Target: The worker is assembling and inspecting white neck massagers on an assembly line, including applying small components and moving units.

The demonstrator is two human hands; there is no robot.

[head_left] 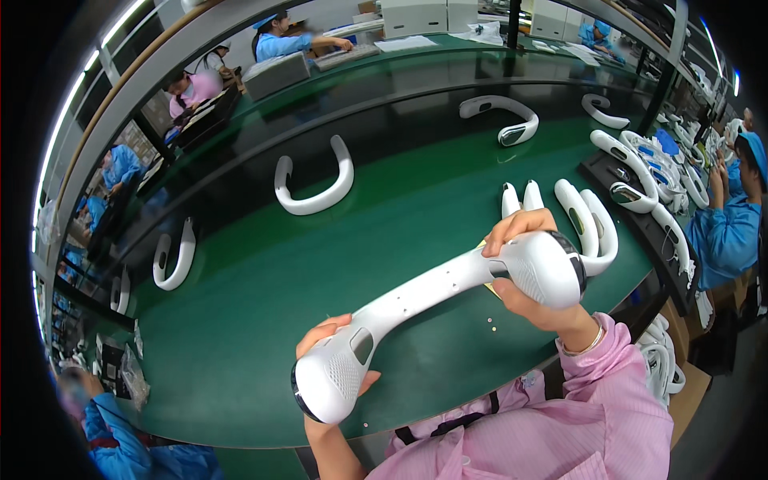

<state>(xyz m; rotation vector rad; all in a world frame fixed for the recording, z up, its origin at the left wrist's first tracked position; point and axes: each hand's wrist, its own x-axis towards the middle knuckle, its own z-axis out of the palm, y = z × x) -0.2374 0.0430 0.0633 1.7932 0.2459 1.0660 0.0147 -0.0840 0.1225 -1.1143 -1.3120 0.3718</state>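
Note:
A white U-shaped neck fan (428,290) is held up over the green table, its two bulky dark-tipped ends toward me. My left hand (318,333) wraps its left end from behind, fingers on the far side and thumb near. Around the right end, my right hand (552,317) is closed, fingers over the top and thumb below. Several small dark holes show along the band. Just past my right hand lie more white neck fans (598,228), partly hidden by it. A bit of yellow (491,290) shows behind the held fan; I cannot make out what it is.
Single neck fans (316,200) are spaced along the table's far side. A black tray (632,210) with neck fans lies at the right edge. Tiny screw-like pieces (492,324) lie on the green tabletop (248,344). A co-worker (728,228) in blue is at the right.

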